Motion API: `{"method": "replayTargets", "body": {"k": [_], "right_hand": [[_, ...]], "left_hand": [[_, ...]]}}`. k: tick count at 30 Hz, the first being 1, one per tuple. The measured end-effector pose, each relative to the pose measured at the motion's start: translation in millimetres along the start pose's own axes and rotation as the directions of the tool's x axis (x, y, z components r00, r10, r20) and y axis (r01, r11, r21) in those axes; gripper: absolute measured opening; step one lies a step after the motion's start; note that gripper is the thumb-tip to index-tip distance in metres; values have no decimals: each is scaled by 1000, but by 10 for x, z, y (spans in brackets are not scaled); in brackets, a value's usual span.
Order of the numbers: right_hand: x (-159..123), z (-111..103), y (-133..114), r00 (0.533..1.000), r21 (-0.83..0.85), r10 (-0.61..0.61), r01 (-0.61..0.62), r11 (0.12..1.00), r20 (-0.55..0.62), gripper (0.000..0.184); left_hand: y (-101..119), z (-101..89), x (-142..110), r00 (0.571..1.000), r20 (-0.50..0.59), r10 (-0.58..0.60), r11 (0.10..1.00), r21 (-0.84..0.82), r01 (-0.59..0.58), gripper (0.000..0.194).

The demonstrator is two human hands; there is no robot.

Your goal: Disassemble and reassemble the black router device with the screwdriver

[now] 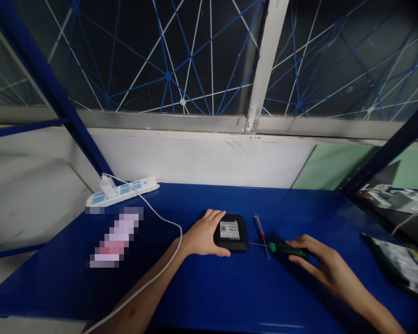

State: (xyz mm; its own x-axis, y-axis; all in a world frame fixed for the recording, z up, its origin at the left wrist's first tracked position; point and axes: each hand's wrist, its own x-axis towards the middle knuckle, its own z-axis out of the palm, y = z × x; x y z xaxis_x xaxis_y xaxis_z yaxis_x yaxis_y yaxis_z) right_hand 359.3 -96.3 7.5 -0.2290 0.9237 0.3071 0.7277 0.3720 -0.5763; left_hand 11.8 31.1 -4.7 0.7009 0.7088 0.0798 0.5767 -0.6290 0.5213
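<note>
A flat black box with rounded corners and a white printed label lies on the blue table. My left hand grips its left side, fingers at the far edge and thumb at the near edge. To the right, my right hand has thumb and fingers on either side of the dark green handle of a screwdriver. This screwdriver lies low over the table, its thin shaft pointing left at the box's right side. A smaller screwdriver with a clear and red handle rests between box and right hand, crossing that shaft.
A white power strip with a plugged-in charger sits at the back left. Its white cable runs across my left forearm. A blurred pink item lies left on the blue table. A green-and-white packet is at right.
</note>
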Motion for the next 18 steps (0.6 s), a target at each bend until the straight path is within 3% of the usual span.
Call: {"method": "replayTargets", "body": {"k": [12, 18], "right_hand": [[211, -156, -138, 994, -42, -86, 89, 995, 68, 25], [326, -205, -319, 988, -60, -108, 115, 992, 109, 24]], "left_hand": [[-36, 35, 19, 1000, -7, 15, 999, -38, -15, 121], [-36, 30, 28, 1000, 5, 13, 998, -55, -13, 122]]}}
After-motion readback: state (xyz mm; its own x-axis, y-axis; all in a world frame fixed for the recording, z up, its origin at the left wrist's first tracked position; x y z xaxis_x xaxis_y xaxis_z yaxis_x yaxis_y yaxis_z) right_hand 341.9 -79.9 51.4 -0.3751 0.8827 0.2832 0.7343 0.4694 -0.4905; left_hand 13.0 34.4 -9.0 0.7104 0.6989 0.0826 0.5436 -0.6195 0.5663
